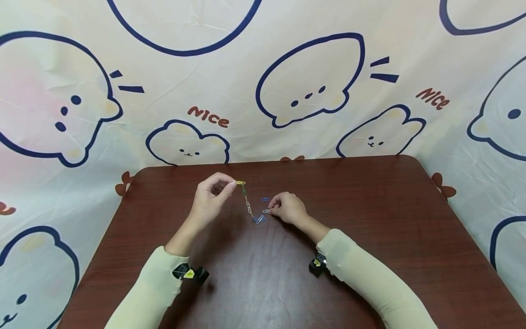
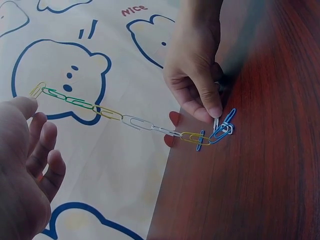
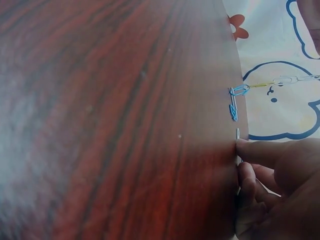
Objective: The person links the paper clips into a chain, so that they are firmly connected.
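My left hand (image 1: 208, 197) pinches a yellow paper clip (image 1: 240, 183) between thumb and fingertips. From it hangs a chain of linked paper clips (image 2: 137, 122), with green, yellow, white and blue links. The chain's lower end, with a blue paper clip (image 2: 222, 125) and a white one by it, is down at the tabletop. Close to that end, my right hand (image 1: 289, 209) pinches a white paper clip (image 3: 238, 133) between thumb and index finger, low over the table. Its far part is hidden by the fingers.
A loose blue paper clip (image 1: 265, 199) lies on the dark wooden table (image 1: 263, 283), just beyond the right fingertips. A printed cloth (image 1: 242, 91) with cartoon figures stands behind the table and along its sides. Each wrist carries a small black camera (image 1: 317, 264).
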Demonstrator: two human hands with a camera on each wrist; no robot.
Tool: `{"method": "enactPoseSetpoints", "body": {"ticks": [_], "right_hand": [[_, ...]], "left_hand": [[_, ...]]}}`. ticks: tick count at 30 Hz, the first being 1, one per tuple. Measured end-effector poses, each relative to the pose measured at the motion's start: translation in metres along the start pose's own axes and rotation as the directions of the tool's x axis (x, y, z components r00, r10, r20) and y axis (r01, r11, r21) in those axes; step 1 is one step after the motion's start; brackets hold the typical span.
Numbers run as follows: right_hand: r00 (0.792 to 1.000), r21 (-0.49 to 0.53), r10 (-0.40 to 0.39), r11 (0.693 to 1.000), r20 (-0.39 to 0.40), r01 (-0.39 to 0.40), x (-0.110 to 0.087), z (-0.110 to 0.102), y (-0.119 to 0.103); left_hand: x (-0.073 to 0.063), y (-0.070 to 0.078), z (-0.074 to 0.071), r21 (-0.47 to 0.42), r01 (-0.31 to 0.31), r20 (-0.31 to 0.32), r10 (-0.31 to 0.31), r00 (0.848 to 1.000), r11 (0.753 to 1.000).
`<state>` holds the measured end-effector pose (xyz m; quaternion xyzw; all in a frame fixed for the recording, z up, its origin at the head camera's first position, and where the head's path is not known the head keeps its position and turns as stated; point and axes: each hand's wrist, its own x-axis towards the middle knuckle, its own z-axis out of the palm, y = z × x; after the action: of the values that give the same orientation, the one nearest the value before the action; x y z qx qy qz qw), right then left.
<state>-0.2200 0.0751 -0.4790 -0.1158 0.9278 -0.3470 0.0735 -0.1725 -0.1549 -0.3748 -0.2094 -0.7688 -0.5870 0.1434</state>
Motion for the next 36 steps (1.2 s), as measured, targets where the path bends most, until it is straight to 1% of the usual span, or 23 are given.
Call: {"method": "enactPoseSetpoints", "body": {"ticks": [7,14,19,22,27,30,33,36], "right_hand": [[1.000,-0.021,-0.002,1.000,0.013,0.002,0.001,0.000,-0.002],[0.999,-0.056,-0.031,0.998,0.015,0.032,0.001,0.000,-0.001],[0.998,-0.046,-0.057,0.997,0.007,0.057,0.002,0.000,0.003],[0.997,-0.002,-0.076,0.997,0.005,0.076,0.004,0.000,0.007],[0.994,0.106,-0.105,0.989,0.005,0.104,0.005,-0.005,0.010],[0.993,0.171,-0.115,0.979,-0.011,0.115,0.003,-0.011,0.010],[0.994,0.239,-0.108,0.965,-0.027,0.111,0.001,-0.019,0.008],[0.995,0.289,-0.098,0.952,-0.026,0.101,-0.002,-0.028,0.007]], "left_hand": [[0.000,0.001,0.001,-0.004,0.011,0.002,-0.011,1.000,1.000],[0.000,0.001,0.001,-0.008,0.011,0.003,-0.011,1.000,1.000],[0.001,0.001,0.001,-0.006,0.011,0.004,-0.011,1.000,1.000],[0.000,0.000,0.001,-0.005,0.009,0.005,-0.009,1.000,1.000],[0.000,0.001,0.001,-0.001,0.010,0.011,-0.010,1.000,1.000],[0.001,0.002,0.000,0.000,0.013,0.012,-0.013,1.000,1.000],[0.001,0.002,-0.001,-0.001,0.014,0.011,-0.014,1.000,1.000],[0.000,0.002,0.000,-0.002,0.018,0.013,-0.018,1.000,1.000]]}}
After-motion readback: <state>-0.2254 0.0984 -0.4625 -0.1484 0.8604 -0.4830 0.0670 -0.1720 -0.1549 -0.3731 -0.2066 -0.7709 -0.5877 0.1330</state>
